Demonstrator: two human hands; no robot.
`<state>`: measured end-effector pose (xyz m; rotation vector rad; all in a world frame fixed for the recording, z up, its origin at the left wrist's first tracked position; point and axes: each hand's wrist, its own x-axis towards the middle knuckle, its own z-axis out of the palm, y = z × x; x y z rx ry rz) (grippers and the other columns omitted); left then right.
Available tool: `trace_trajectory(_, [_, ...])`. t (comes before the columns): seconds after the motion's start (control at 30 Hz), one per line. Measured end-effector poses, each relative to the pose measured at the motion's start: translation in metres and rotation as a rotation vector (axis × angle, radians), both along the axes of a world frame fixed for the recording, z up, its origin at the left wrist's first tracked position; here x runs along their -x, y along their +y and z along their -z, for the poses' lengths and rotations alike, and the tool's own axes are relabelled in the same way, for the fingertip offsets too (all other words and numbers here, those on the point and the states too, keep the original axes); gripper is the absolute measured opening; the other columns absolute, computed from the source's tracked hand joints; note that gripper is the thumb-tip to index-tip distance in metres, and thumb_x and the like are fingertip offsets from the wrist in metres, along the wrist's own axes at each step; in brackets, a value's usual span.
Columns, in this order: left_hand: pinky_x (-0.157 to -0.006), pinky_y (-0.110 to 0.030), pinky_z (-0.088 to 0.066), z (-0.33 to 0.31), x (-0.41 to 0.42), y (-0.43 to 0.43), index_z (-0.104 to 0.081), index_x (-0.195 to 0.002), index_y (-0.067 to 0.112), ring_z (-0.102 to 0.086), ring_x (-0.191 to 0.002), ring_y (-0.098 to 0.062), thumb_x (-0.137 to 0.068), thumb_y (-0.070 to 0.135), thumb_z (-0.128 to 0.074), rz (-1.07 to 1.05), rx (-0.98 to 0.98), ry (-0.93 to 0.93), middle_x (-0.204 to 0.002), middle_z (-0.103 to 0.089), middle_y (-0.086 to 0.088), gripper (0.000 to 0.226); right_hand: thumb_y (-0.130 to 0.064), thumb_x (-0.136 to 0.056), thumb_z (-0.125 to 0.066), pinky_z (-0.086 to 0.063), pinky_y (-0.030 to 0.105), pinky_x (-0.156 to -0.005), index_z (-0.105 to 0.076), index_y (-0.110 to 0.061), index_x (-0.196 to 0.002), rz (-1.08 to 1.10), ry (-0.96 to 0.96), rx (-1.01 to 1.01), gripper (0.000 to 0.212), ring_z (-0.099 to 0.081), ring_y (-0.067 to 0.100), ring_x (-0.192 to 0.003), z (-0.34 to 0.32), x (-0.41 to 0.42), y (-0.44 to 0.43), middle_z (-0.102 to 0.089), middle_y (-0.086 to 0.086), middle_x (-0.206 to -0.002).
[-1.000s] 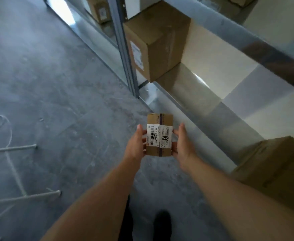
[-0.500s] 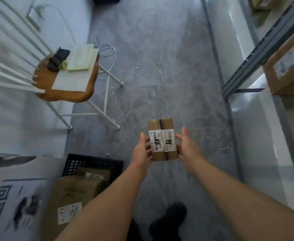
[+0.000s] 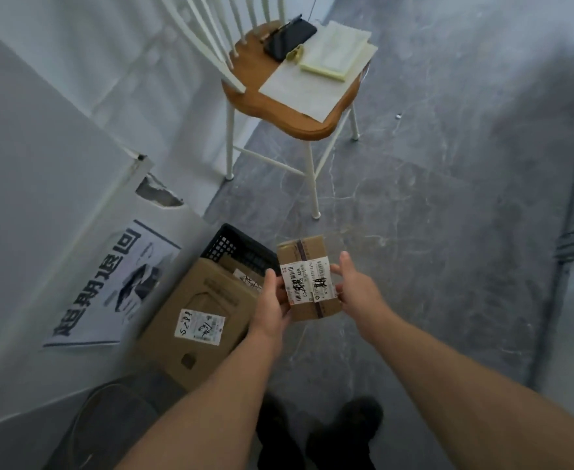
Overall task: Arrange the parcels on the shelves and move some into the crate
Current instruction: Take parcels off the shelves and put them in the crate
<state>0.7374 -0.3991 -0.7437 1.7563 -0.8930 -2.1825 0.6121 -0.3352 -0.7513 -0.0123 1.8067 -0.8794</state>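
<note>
Above grey floor (image 3: 431,232), just right of black crate (image 3: 233,247): small parcel (image 3: 307,278) held in air between both hands, label side up, dark tape band across it. Left hand (image 3: 272,305) grips left edge, thumb on top. Right hand (image 3: 356,293) clasps right edge, thumb along it. Crate sits by white wall and holds large cardboard box (image 3: 194,320) with label. Wooden-seat chair (image 3: 289,106) stands beyond, carrying phone (image 3: 289,37) and papers (image 3: 316,83). Poster (image 3: 116,286) leans on wall.

arms (image 3: 211,385): bare | shoes (image 3: 346,432): dark, possibly black, blurred
</note>
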Motion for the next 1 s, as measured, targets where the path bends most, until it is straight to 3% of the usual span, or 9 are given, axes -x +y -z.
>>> trace_trajectory(0.1, [-0.066,-0.025,-0.041,0.011,-0.022,-0.02,-0.064,-0.109,0.024,-0.062,-0.092,-0.009,-0.105,0.051,-0.025,-0.049,-0.012,-0.018,-0.101,-0.069,0.003,0.048,-0.075,-0.094,-0.027,-0.041,0.052,-0.112,-0.071,-0.033,-0.094,-0.115,0.04,-0.044,0.061,-0.062,0.029,-0.118,0.006,-0.017,-0.031,-0.071,0.013,-0.119])
trace_trajectory(0.23, [-0.07,-0.025,-0.044,0.033,-0.047,-0.046,-0.064,-0.121,0.021,-0.063,-0.096,-0.01,-0.104,0.054,-0.025,-0.116,-0.019,-0.013,-0.106,-0.07,0.001,0.053,-0.077,-0.092,-0.022,-0.037,0.052,-0.114,-0.068,-0.025,-0.131,-0.286,0.099,-0.098,0.08,-0.056,0.03,-0.128,0.023,-0.04,-0.074,-0.065,0.012,-0.132])
trace_trajectory(0.43, [-0.069,-0.025,-0.049,0.078,-0.067,-0.087,-0.066,-0.115,0.022,-0.066,-0.089,-0.009,-0.106,0.05,-0.027,-0.275,-0.061,-0.015,-0.104,-0.072,0.0,0.049,-0.087,-0.073,-0.018,-0.04,0.052,-0.112,-0.067,-0.029,-0.13,-0.453,0.109,-0.127,0.095,-0.058,0.027,-0.124,0.069,-0.068,-0.139,-0.068,0.005,-0.129])
trace_trajectory(0.57, [-0.07,-0.025,-0.042,0.122,-0.065,-0.115,-0.065,-0.118,0.024,-0.062,-0.098,-0.011,-0.104,0.054,-0.024,-0.324,-0.049,-0.076,-0.111,-0.07,0.0,0.052,-0.067,-0.099,-0.02,-0.039,0.045,-0.11,-0.065,-0.024,-0.133,-0.546,0.109,-0.111,0.071,-0.056,0.027,-0.123,0.109,-0.067,-0.179,-0.064,0.007,-0.129])
trace_trajectory(0.63, [-0.077,-0.027,-0.044,0.137,-0.061,-0.128,-0.062,-0.129,0.022,-0.061,-0.108,-0.016,-0.103,0.058,-0.025,-0.354,-0.051,-0.099,-0.121,-0.067,-0.003,0.058,-0.066,-0.101,-0.019,-0.039,0.041,-0.106,-0.065,-0.021,-0.132,-0.59,0.111,-0.109,0.071,-0.056,0.025,-0.118,0.126,-0.064,-0.196,-0.062,0.004,-0.12])
trace_trajectory(0.73, [-0.105,-0.043,-0.043,0.159,-0.051,-0.145,-0.059,-0.135,0.02,-0.058,-0.121,-0.025,-0.101,0.062,-0.026,-0.407,-0.054,-0.143,-0.129,-0.065,-0.009,0.063,-0.068,-0.099,-0.021,-0.043,0.046,-0.109,-0.064,-0.021,-0.133,-0.643,0.126,-0.123,0.073,-0.059,0.027,-0.119,0.153,-0.061,-0.217,-0.067,0.007,-0.126])
trace_trajectory(0.8, [-0.11,-0.051,-0.041,0.169,-0.043,-0.153,-0.062,-0.131,0.02,-0.059,-0.12,-0.028,-0.1,0.063,-0.028,-0.449,-0.062,-0.161,-0.125,-0.067,-0.01,0.063,-0.068,-0.099,-0.022,-0.043,0.05,-0.11,-0.063,-0.021,-0.135,-0.67,0.139,-0.126,0.072,-0.058,0.028,-0.121,0.169,-0.059,-0.226,-0.066,0.01,-0.13])
trace_trajectory(0.9, [-0.095,-0.041,-0.049,0.186,-0.037,-0.165,-0.068,-0.119,0.02,-0.065,-0.103,-0.021,-0.103,0.057,-0.028,-0.472,-0.059,-0.192,-0.109,-0.071,-0.006,0.057,-0.064,-0.101,-0.021,-0.043,0.044,-0.107,-0.064,-0.018,-0.133,-0.733,0.138,-0.134,0.071,-0.058,0.029,-0.119,0.193,-0.058,-0.239,-0.066,0.011,-0.126])
trace_trajectory(1.0, [-0.073,-0.026,-0.043,0.206,-0.034,-0.175,-0.066,-0.118,0.017,-0.063,-0.092,-0.013,-0.105,0.052,-0.027,-0.481,-0.072,-0.197,-0.102,-0.07,-0.004,0.055,-0.059,-0.104,-0.021,-0.04,0.044,-0.109,-0.066,-0.017,-0.123,-0.786,0.125,-0.129,0.065,-0.058,0.028,-0.118,0.211,-0.061,-0.249,-0.067,0.011,-0.121])
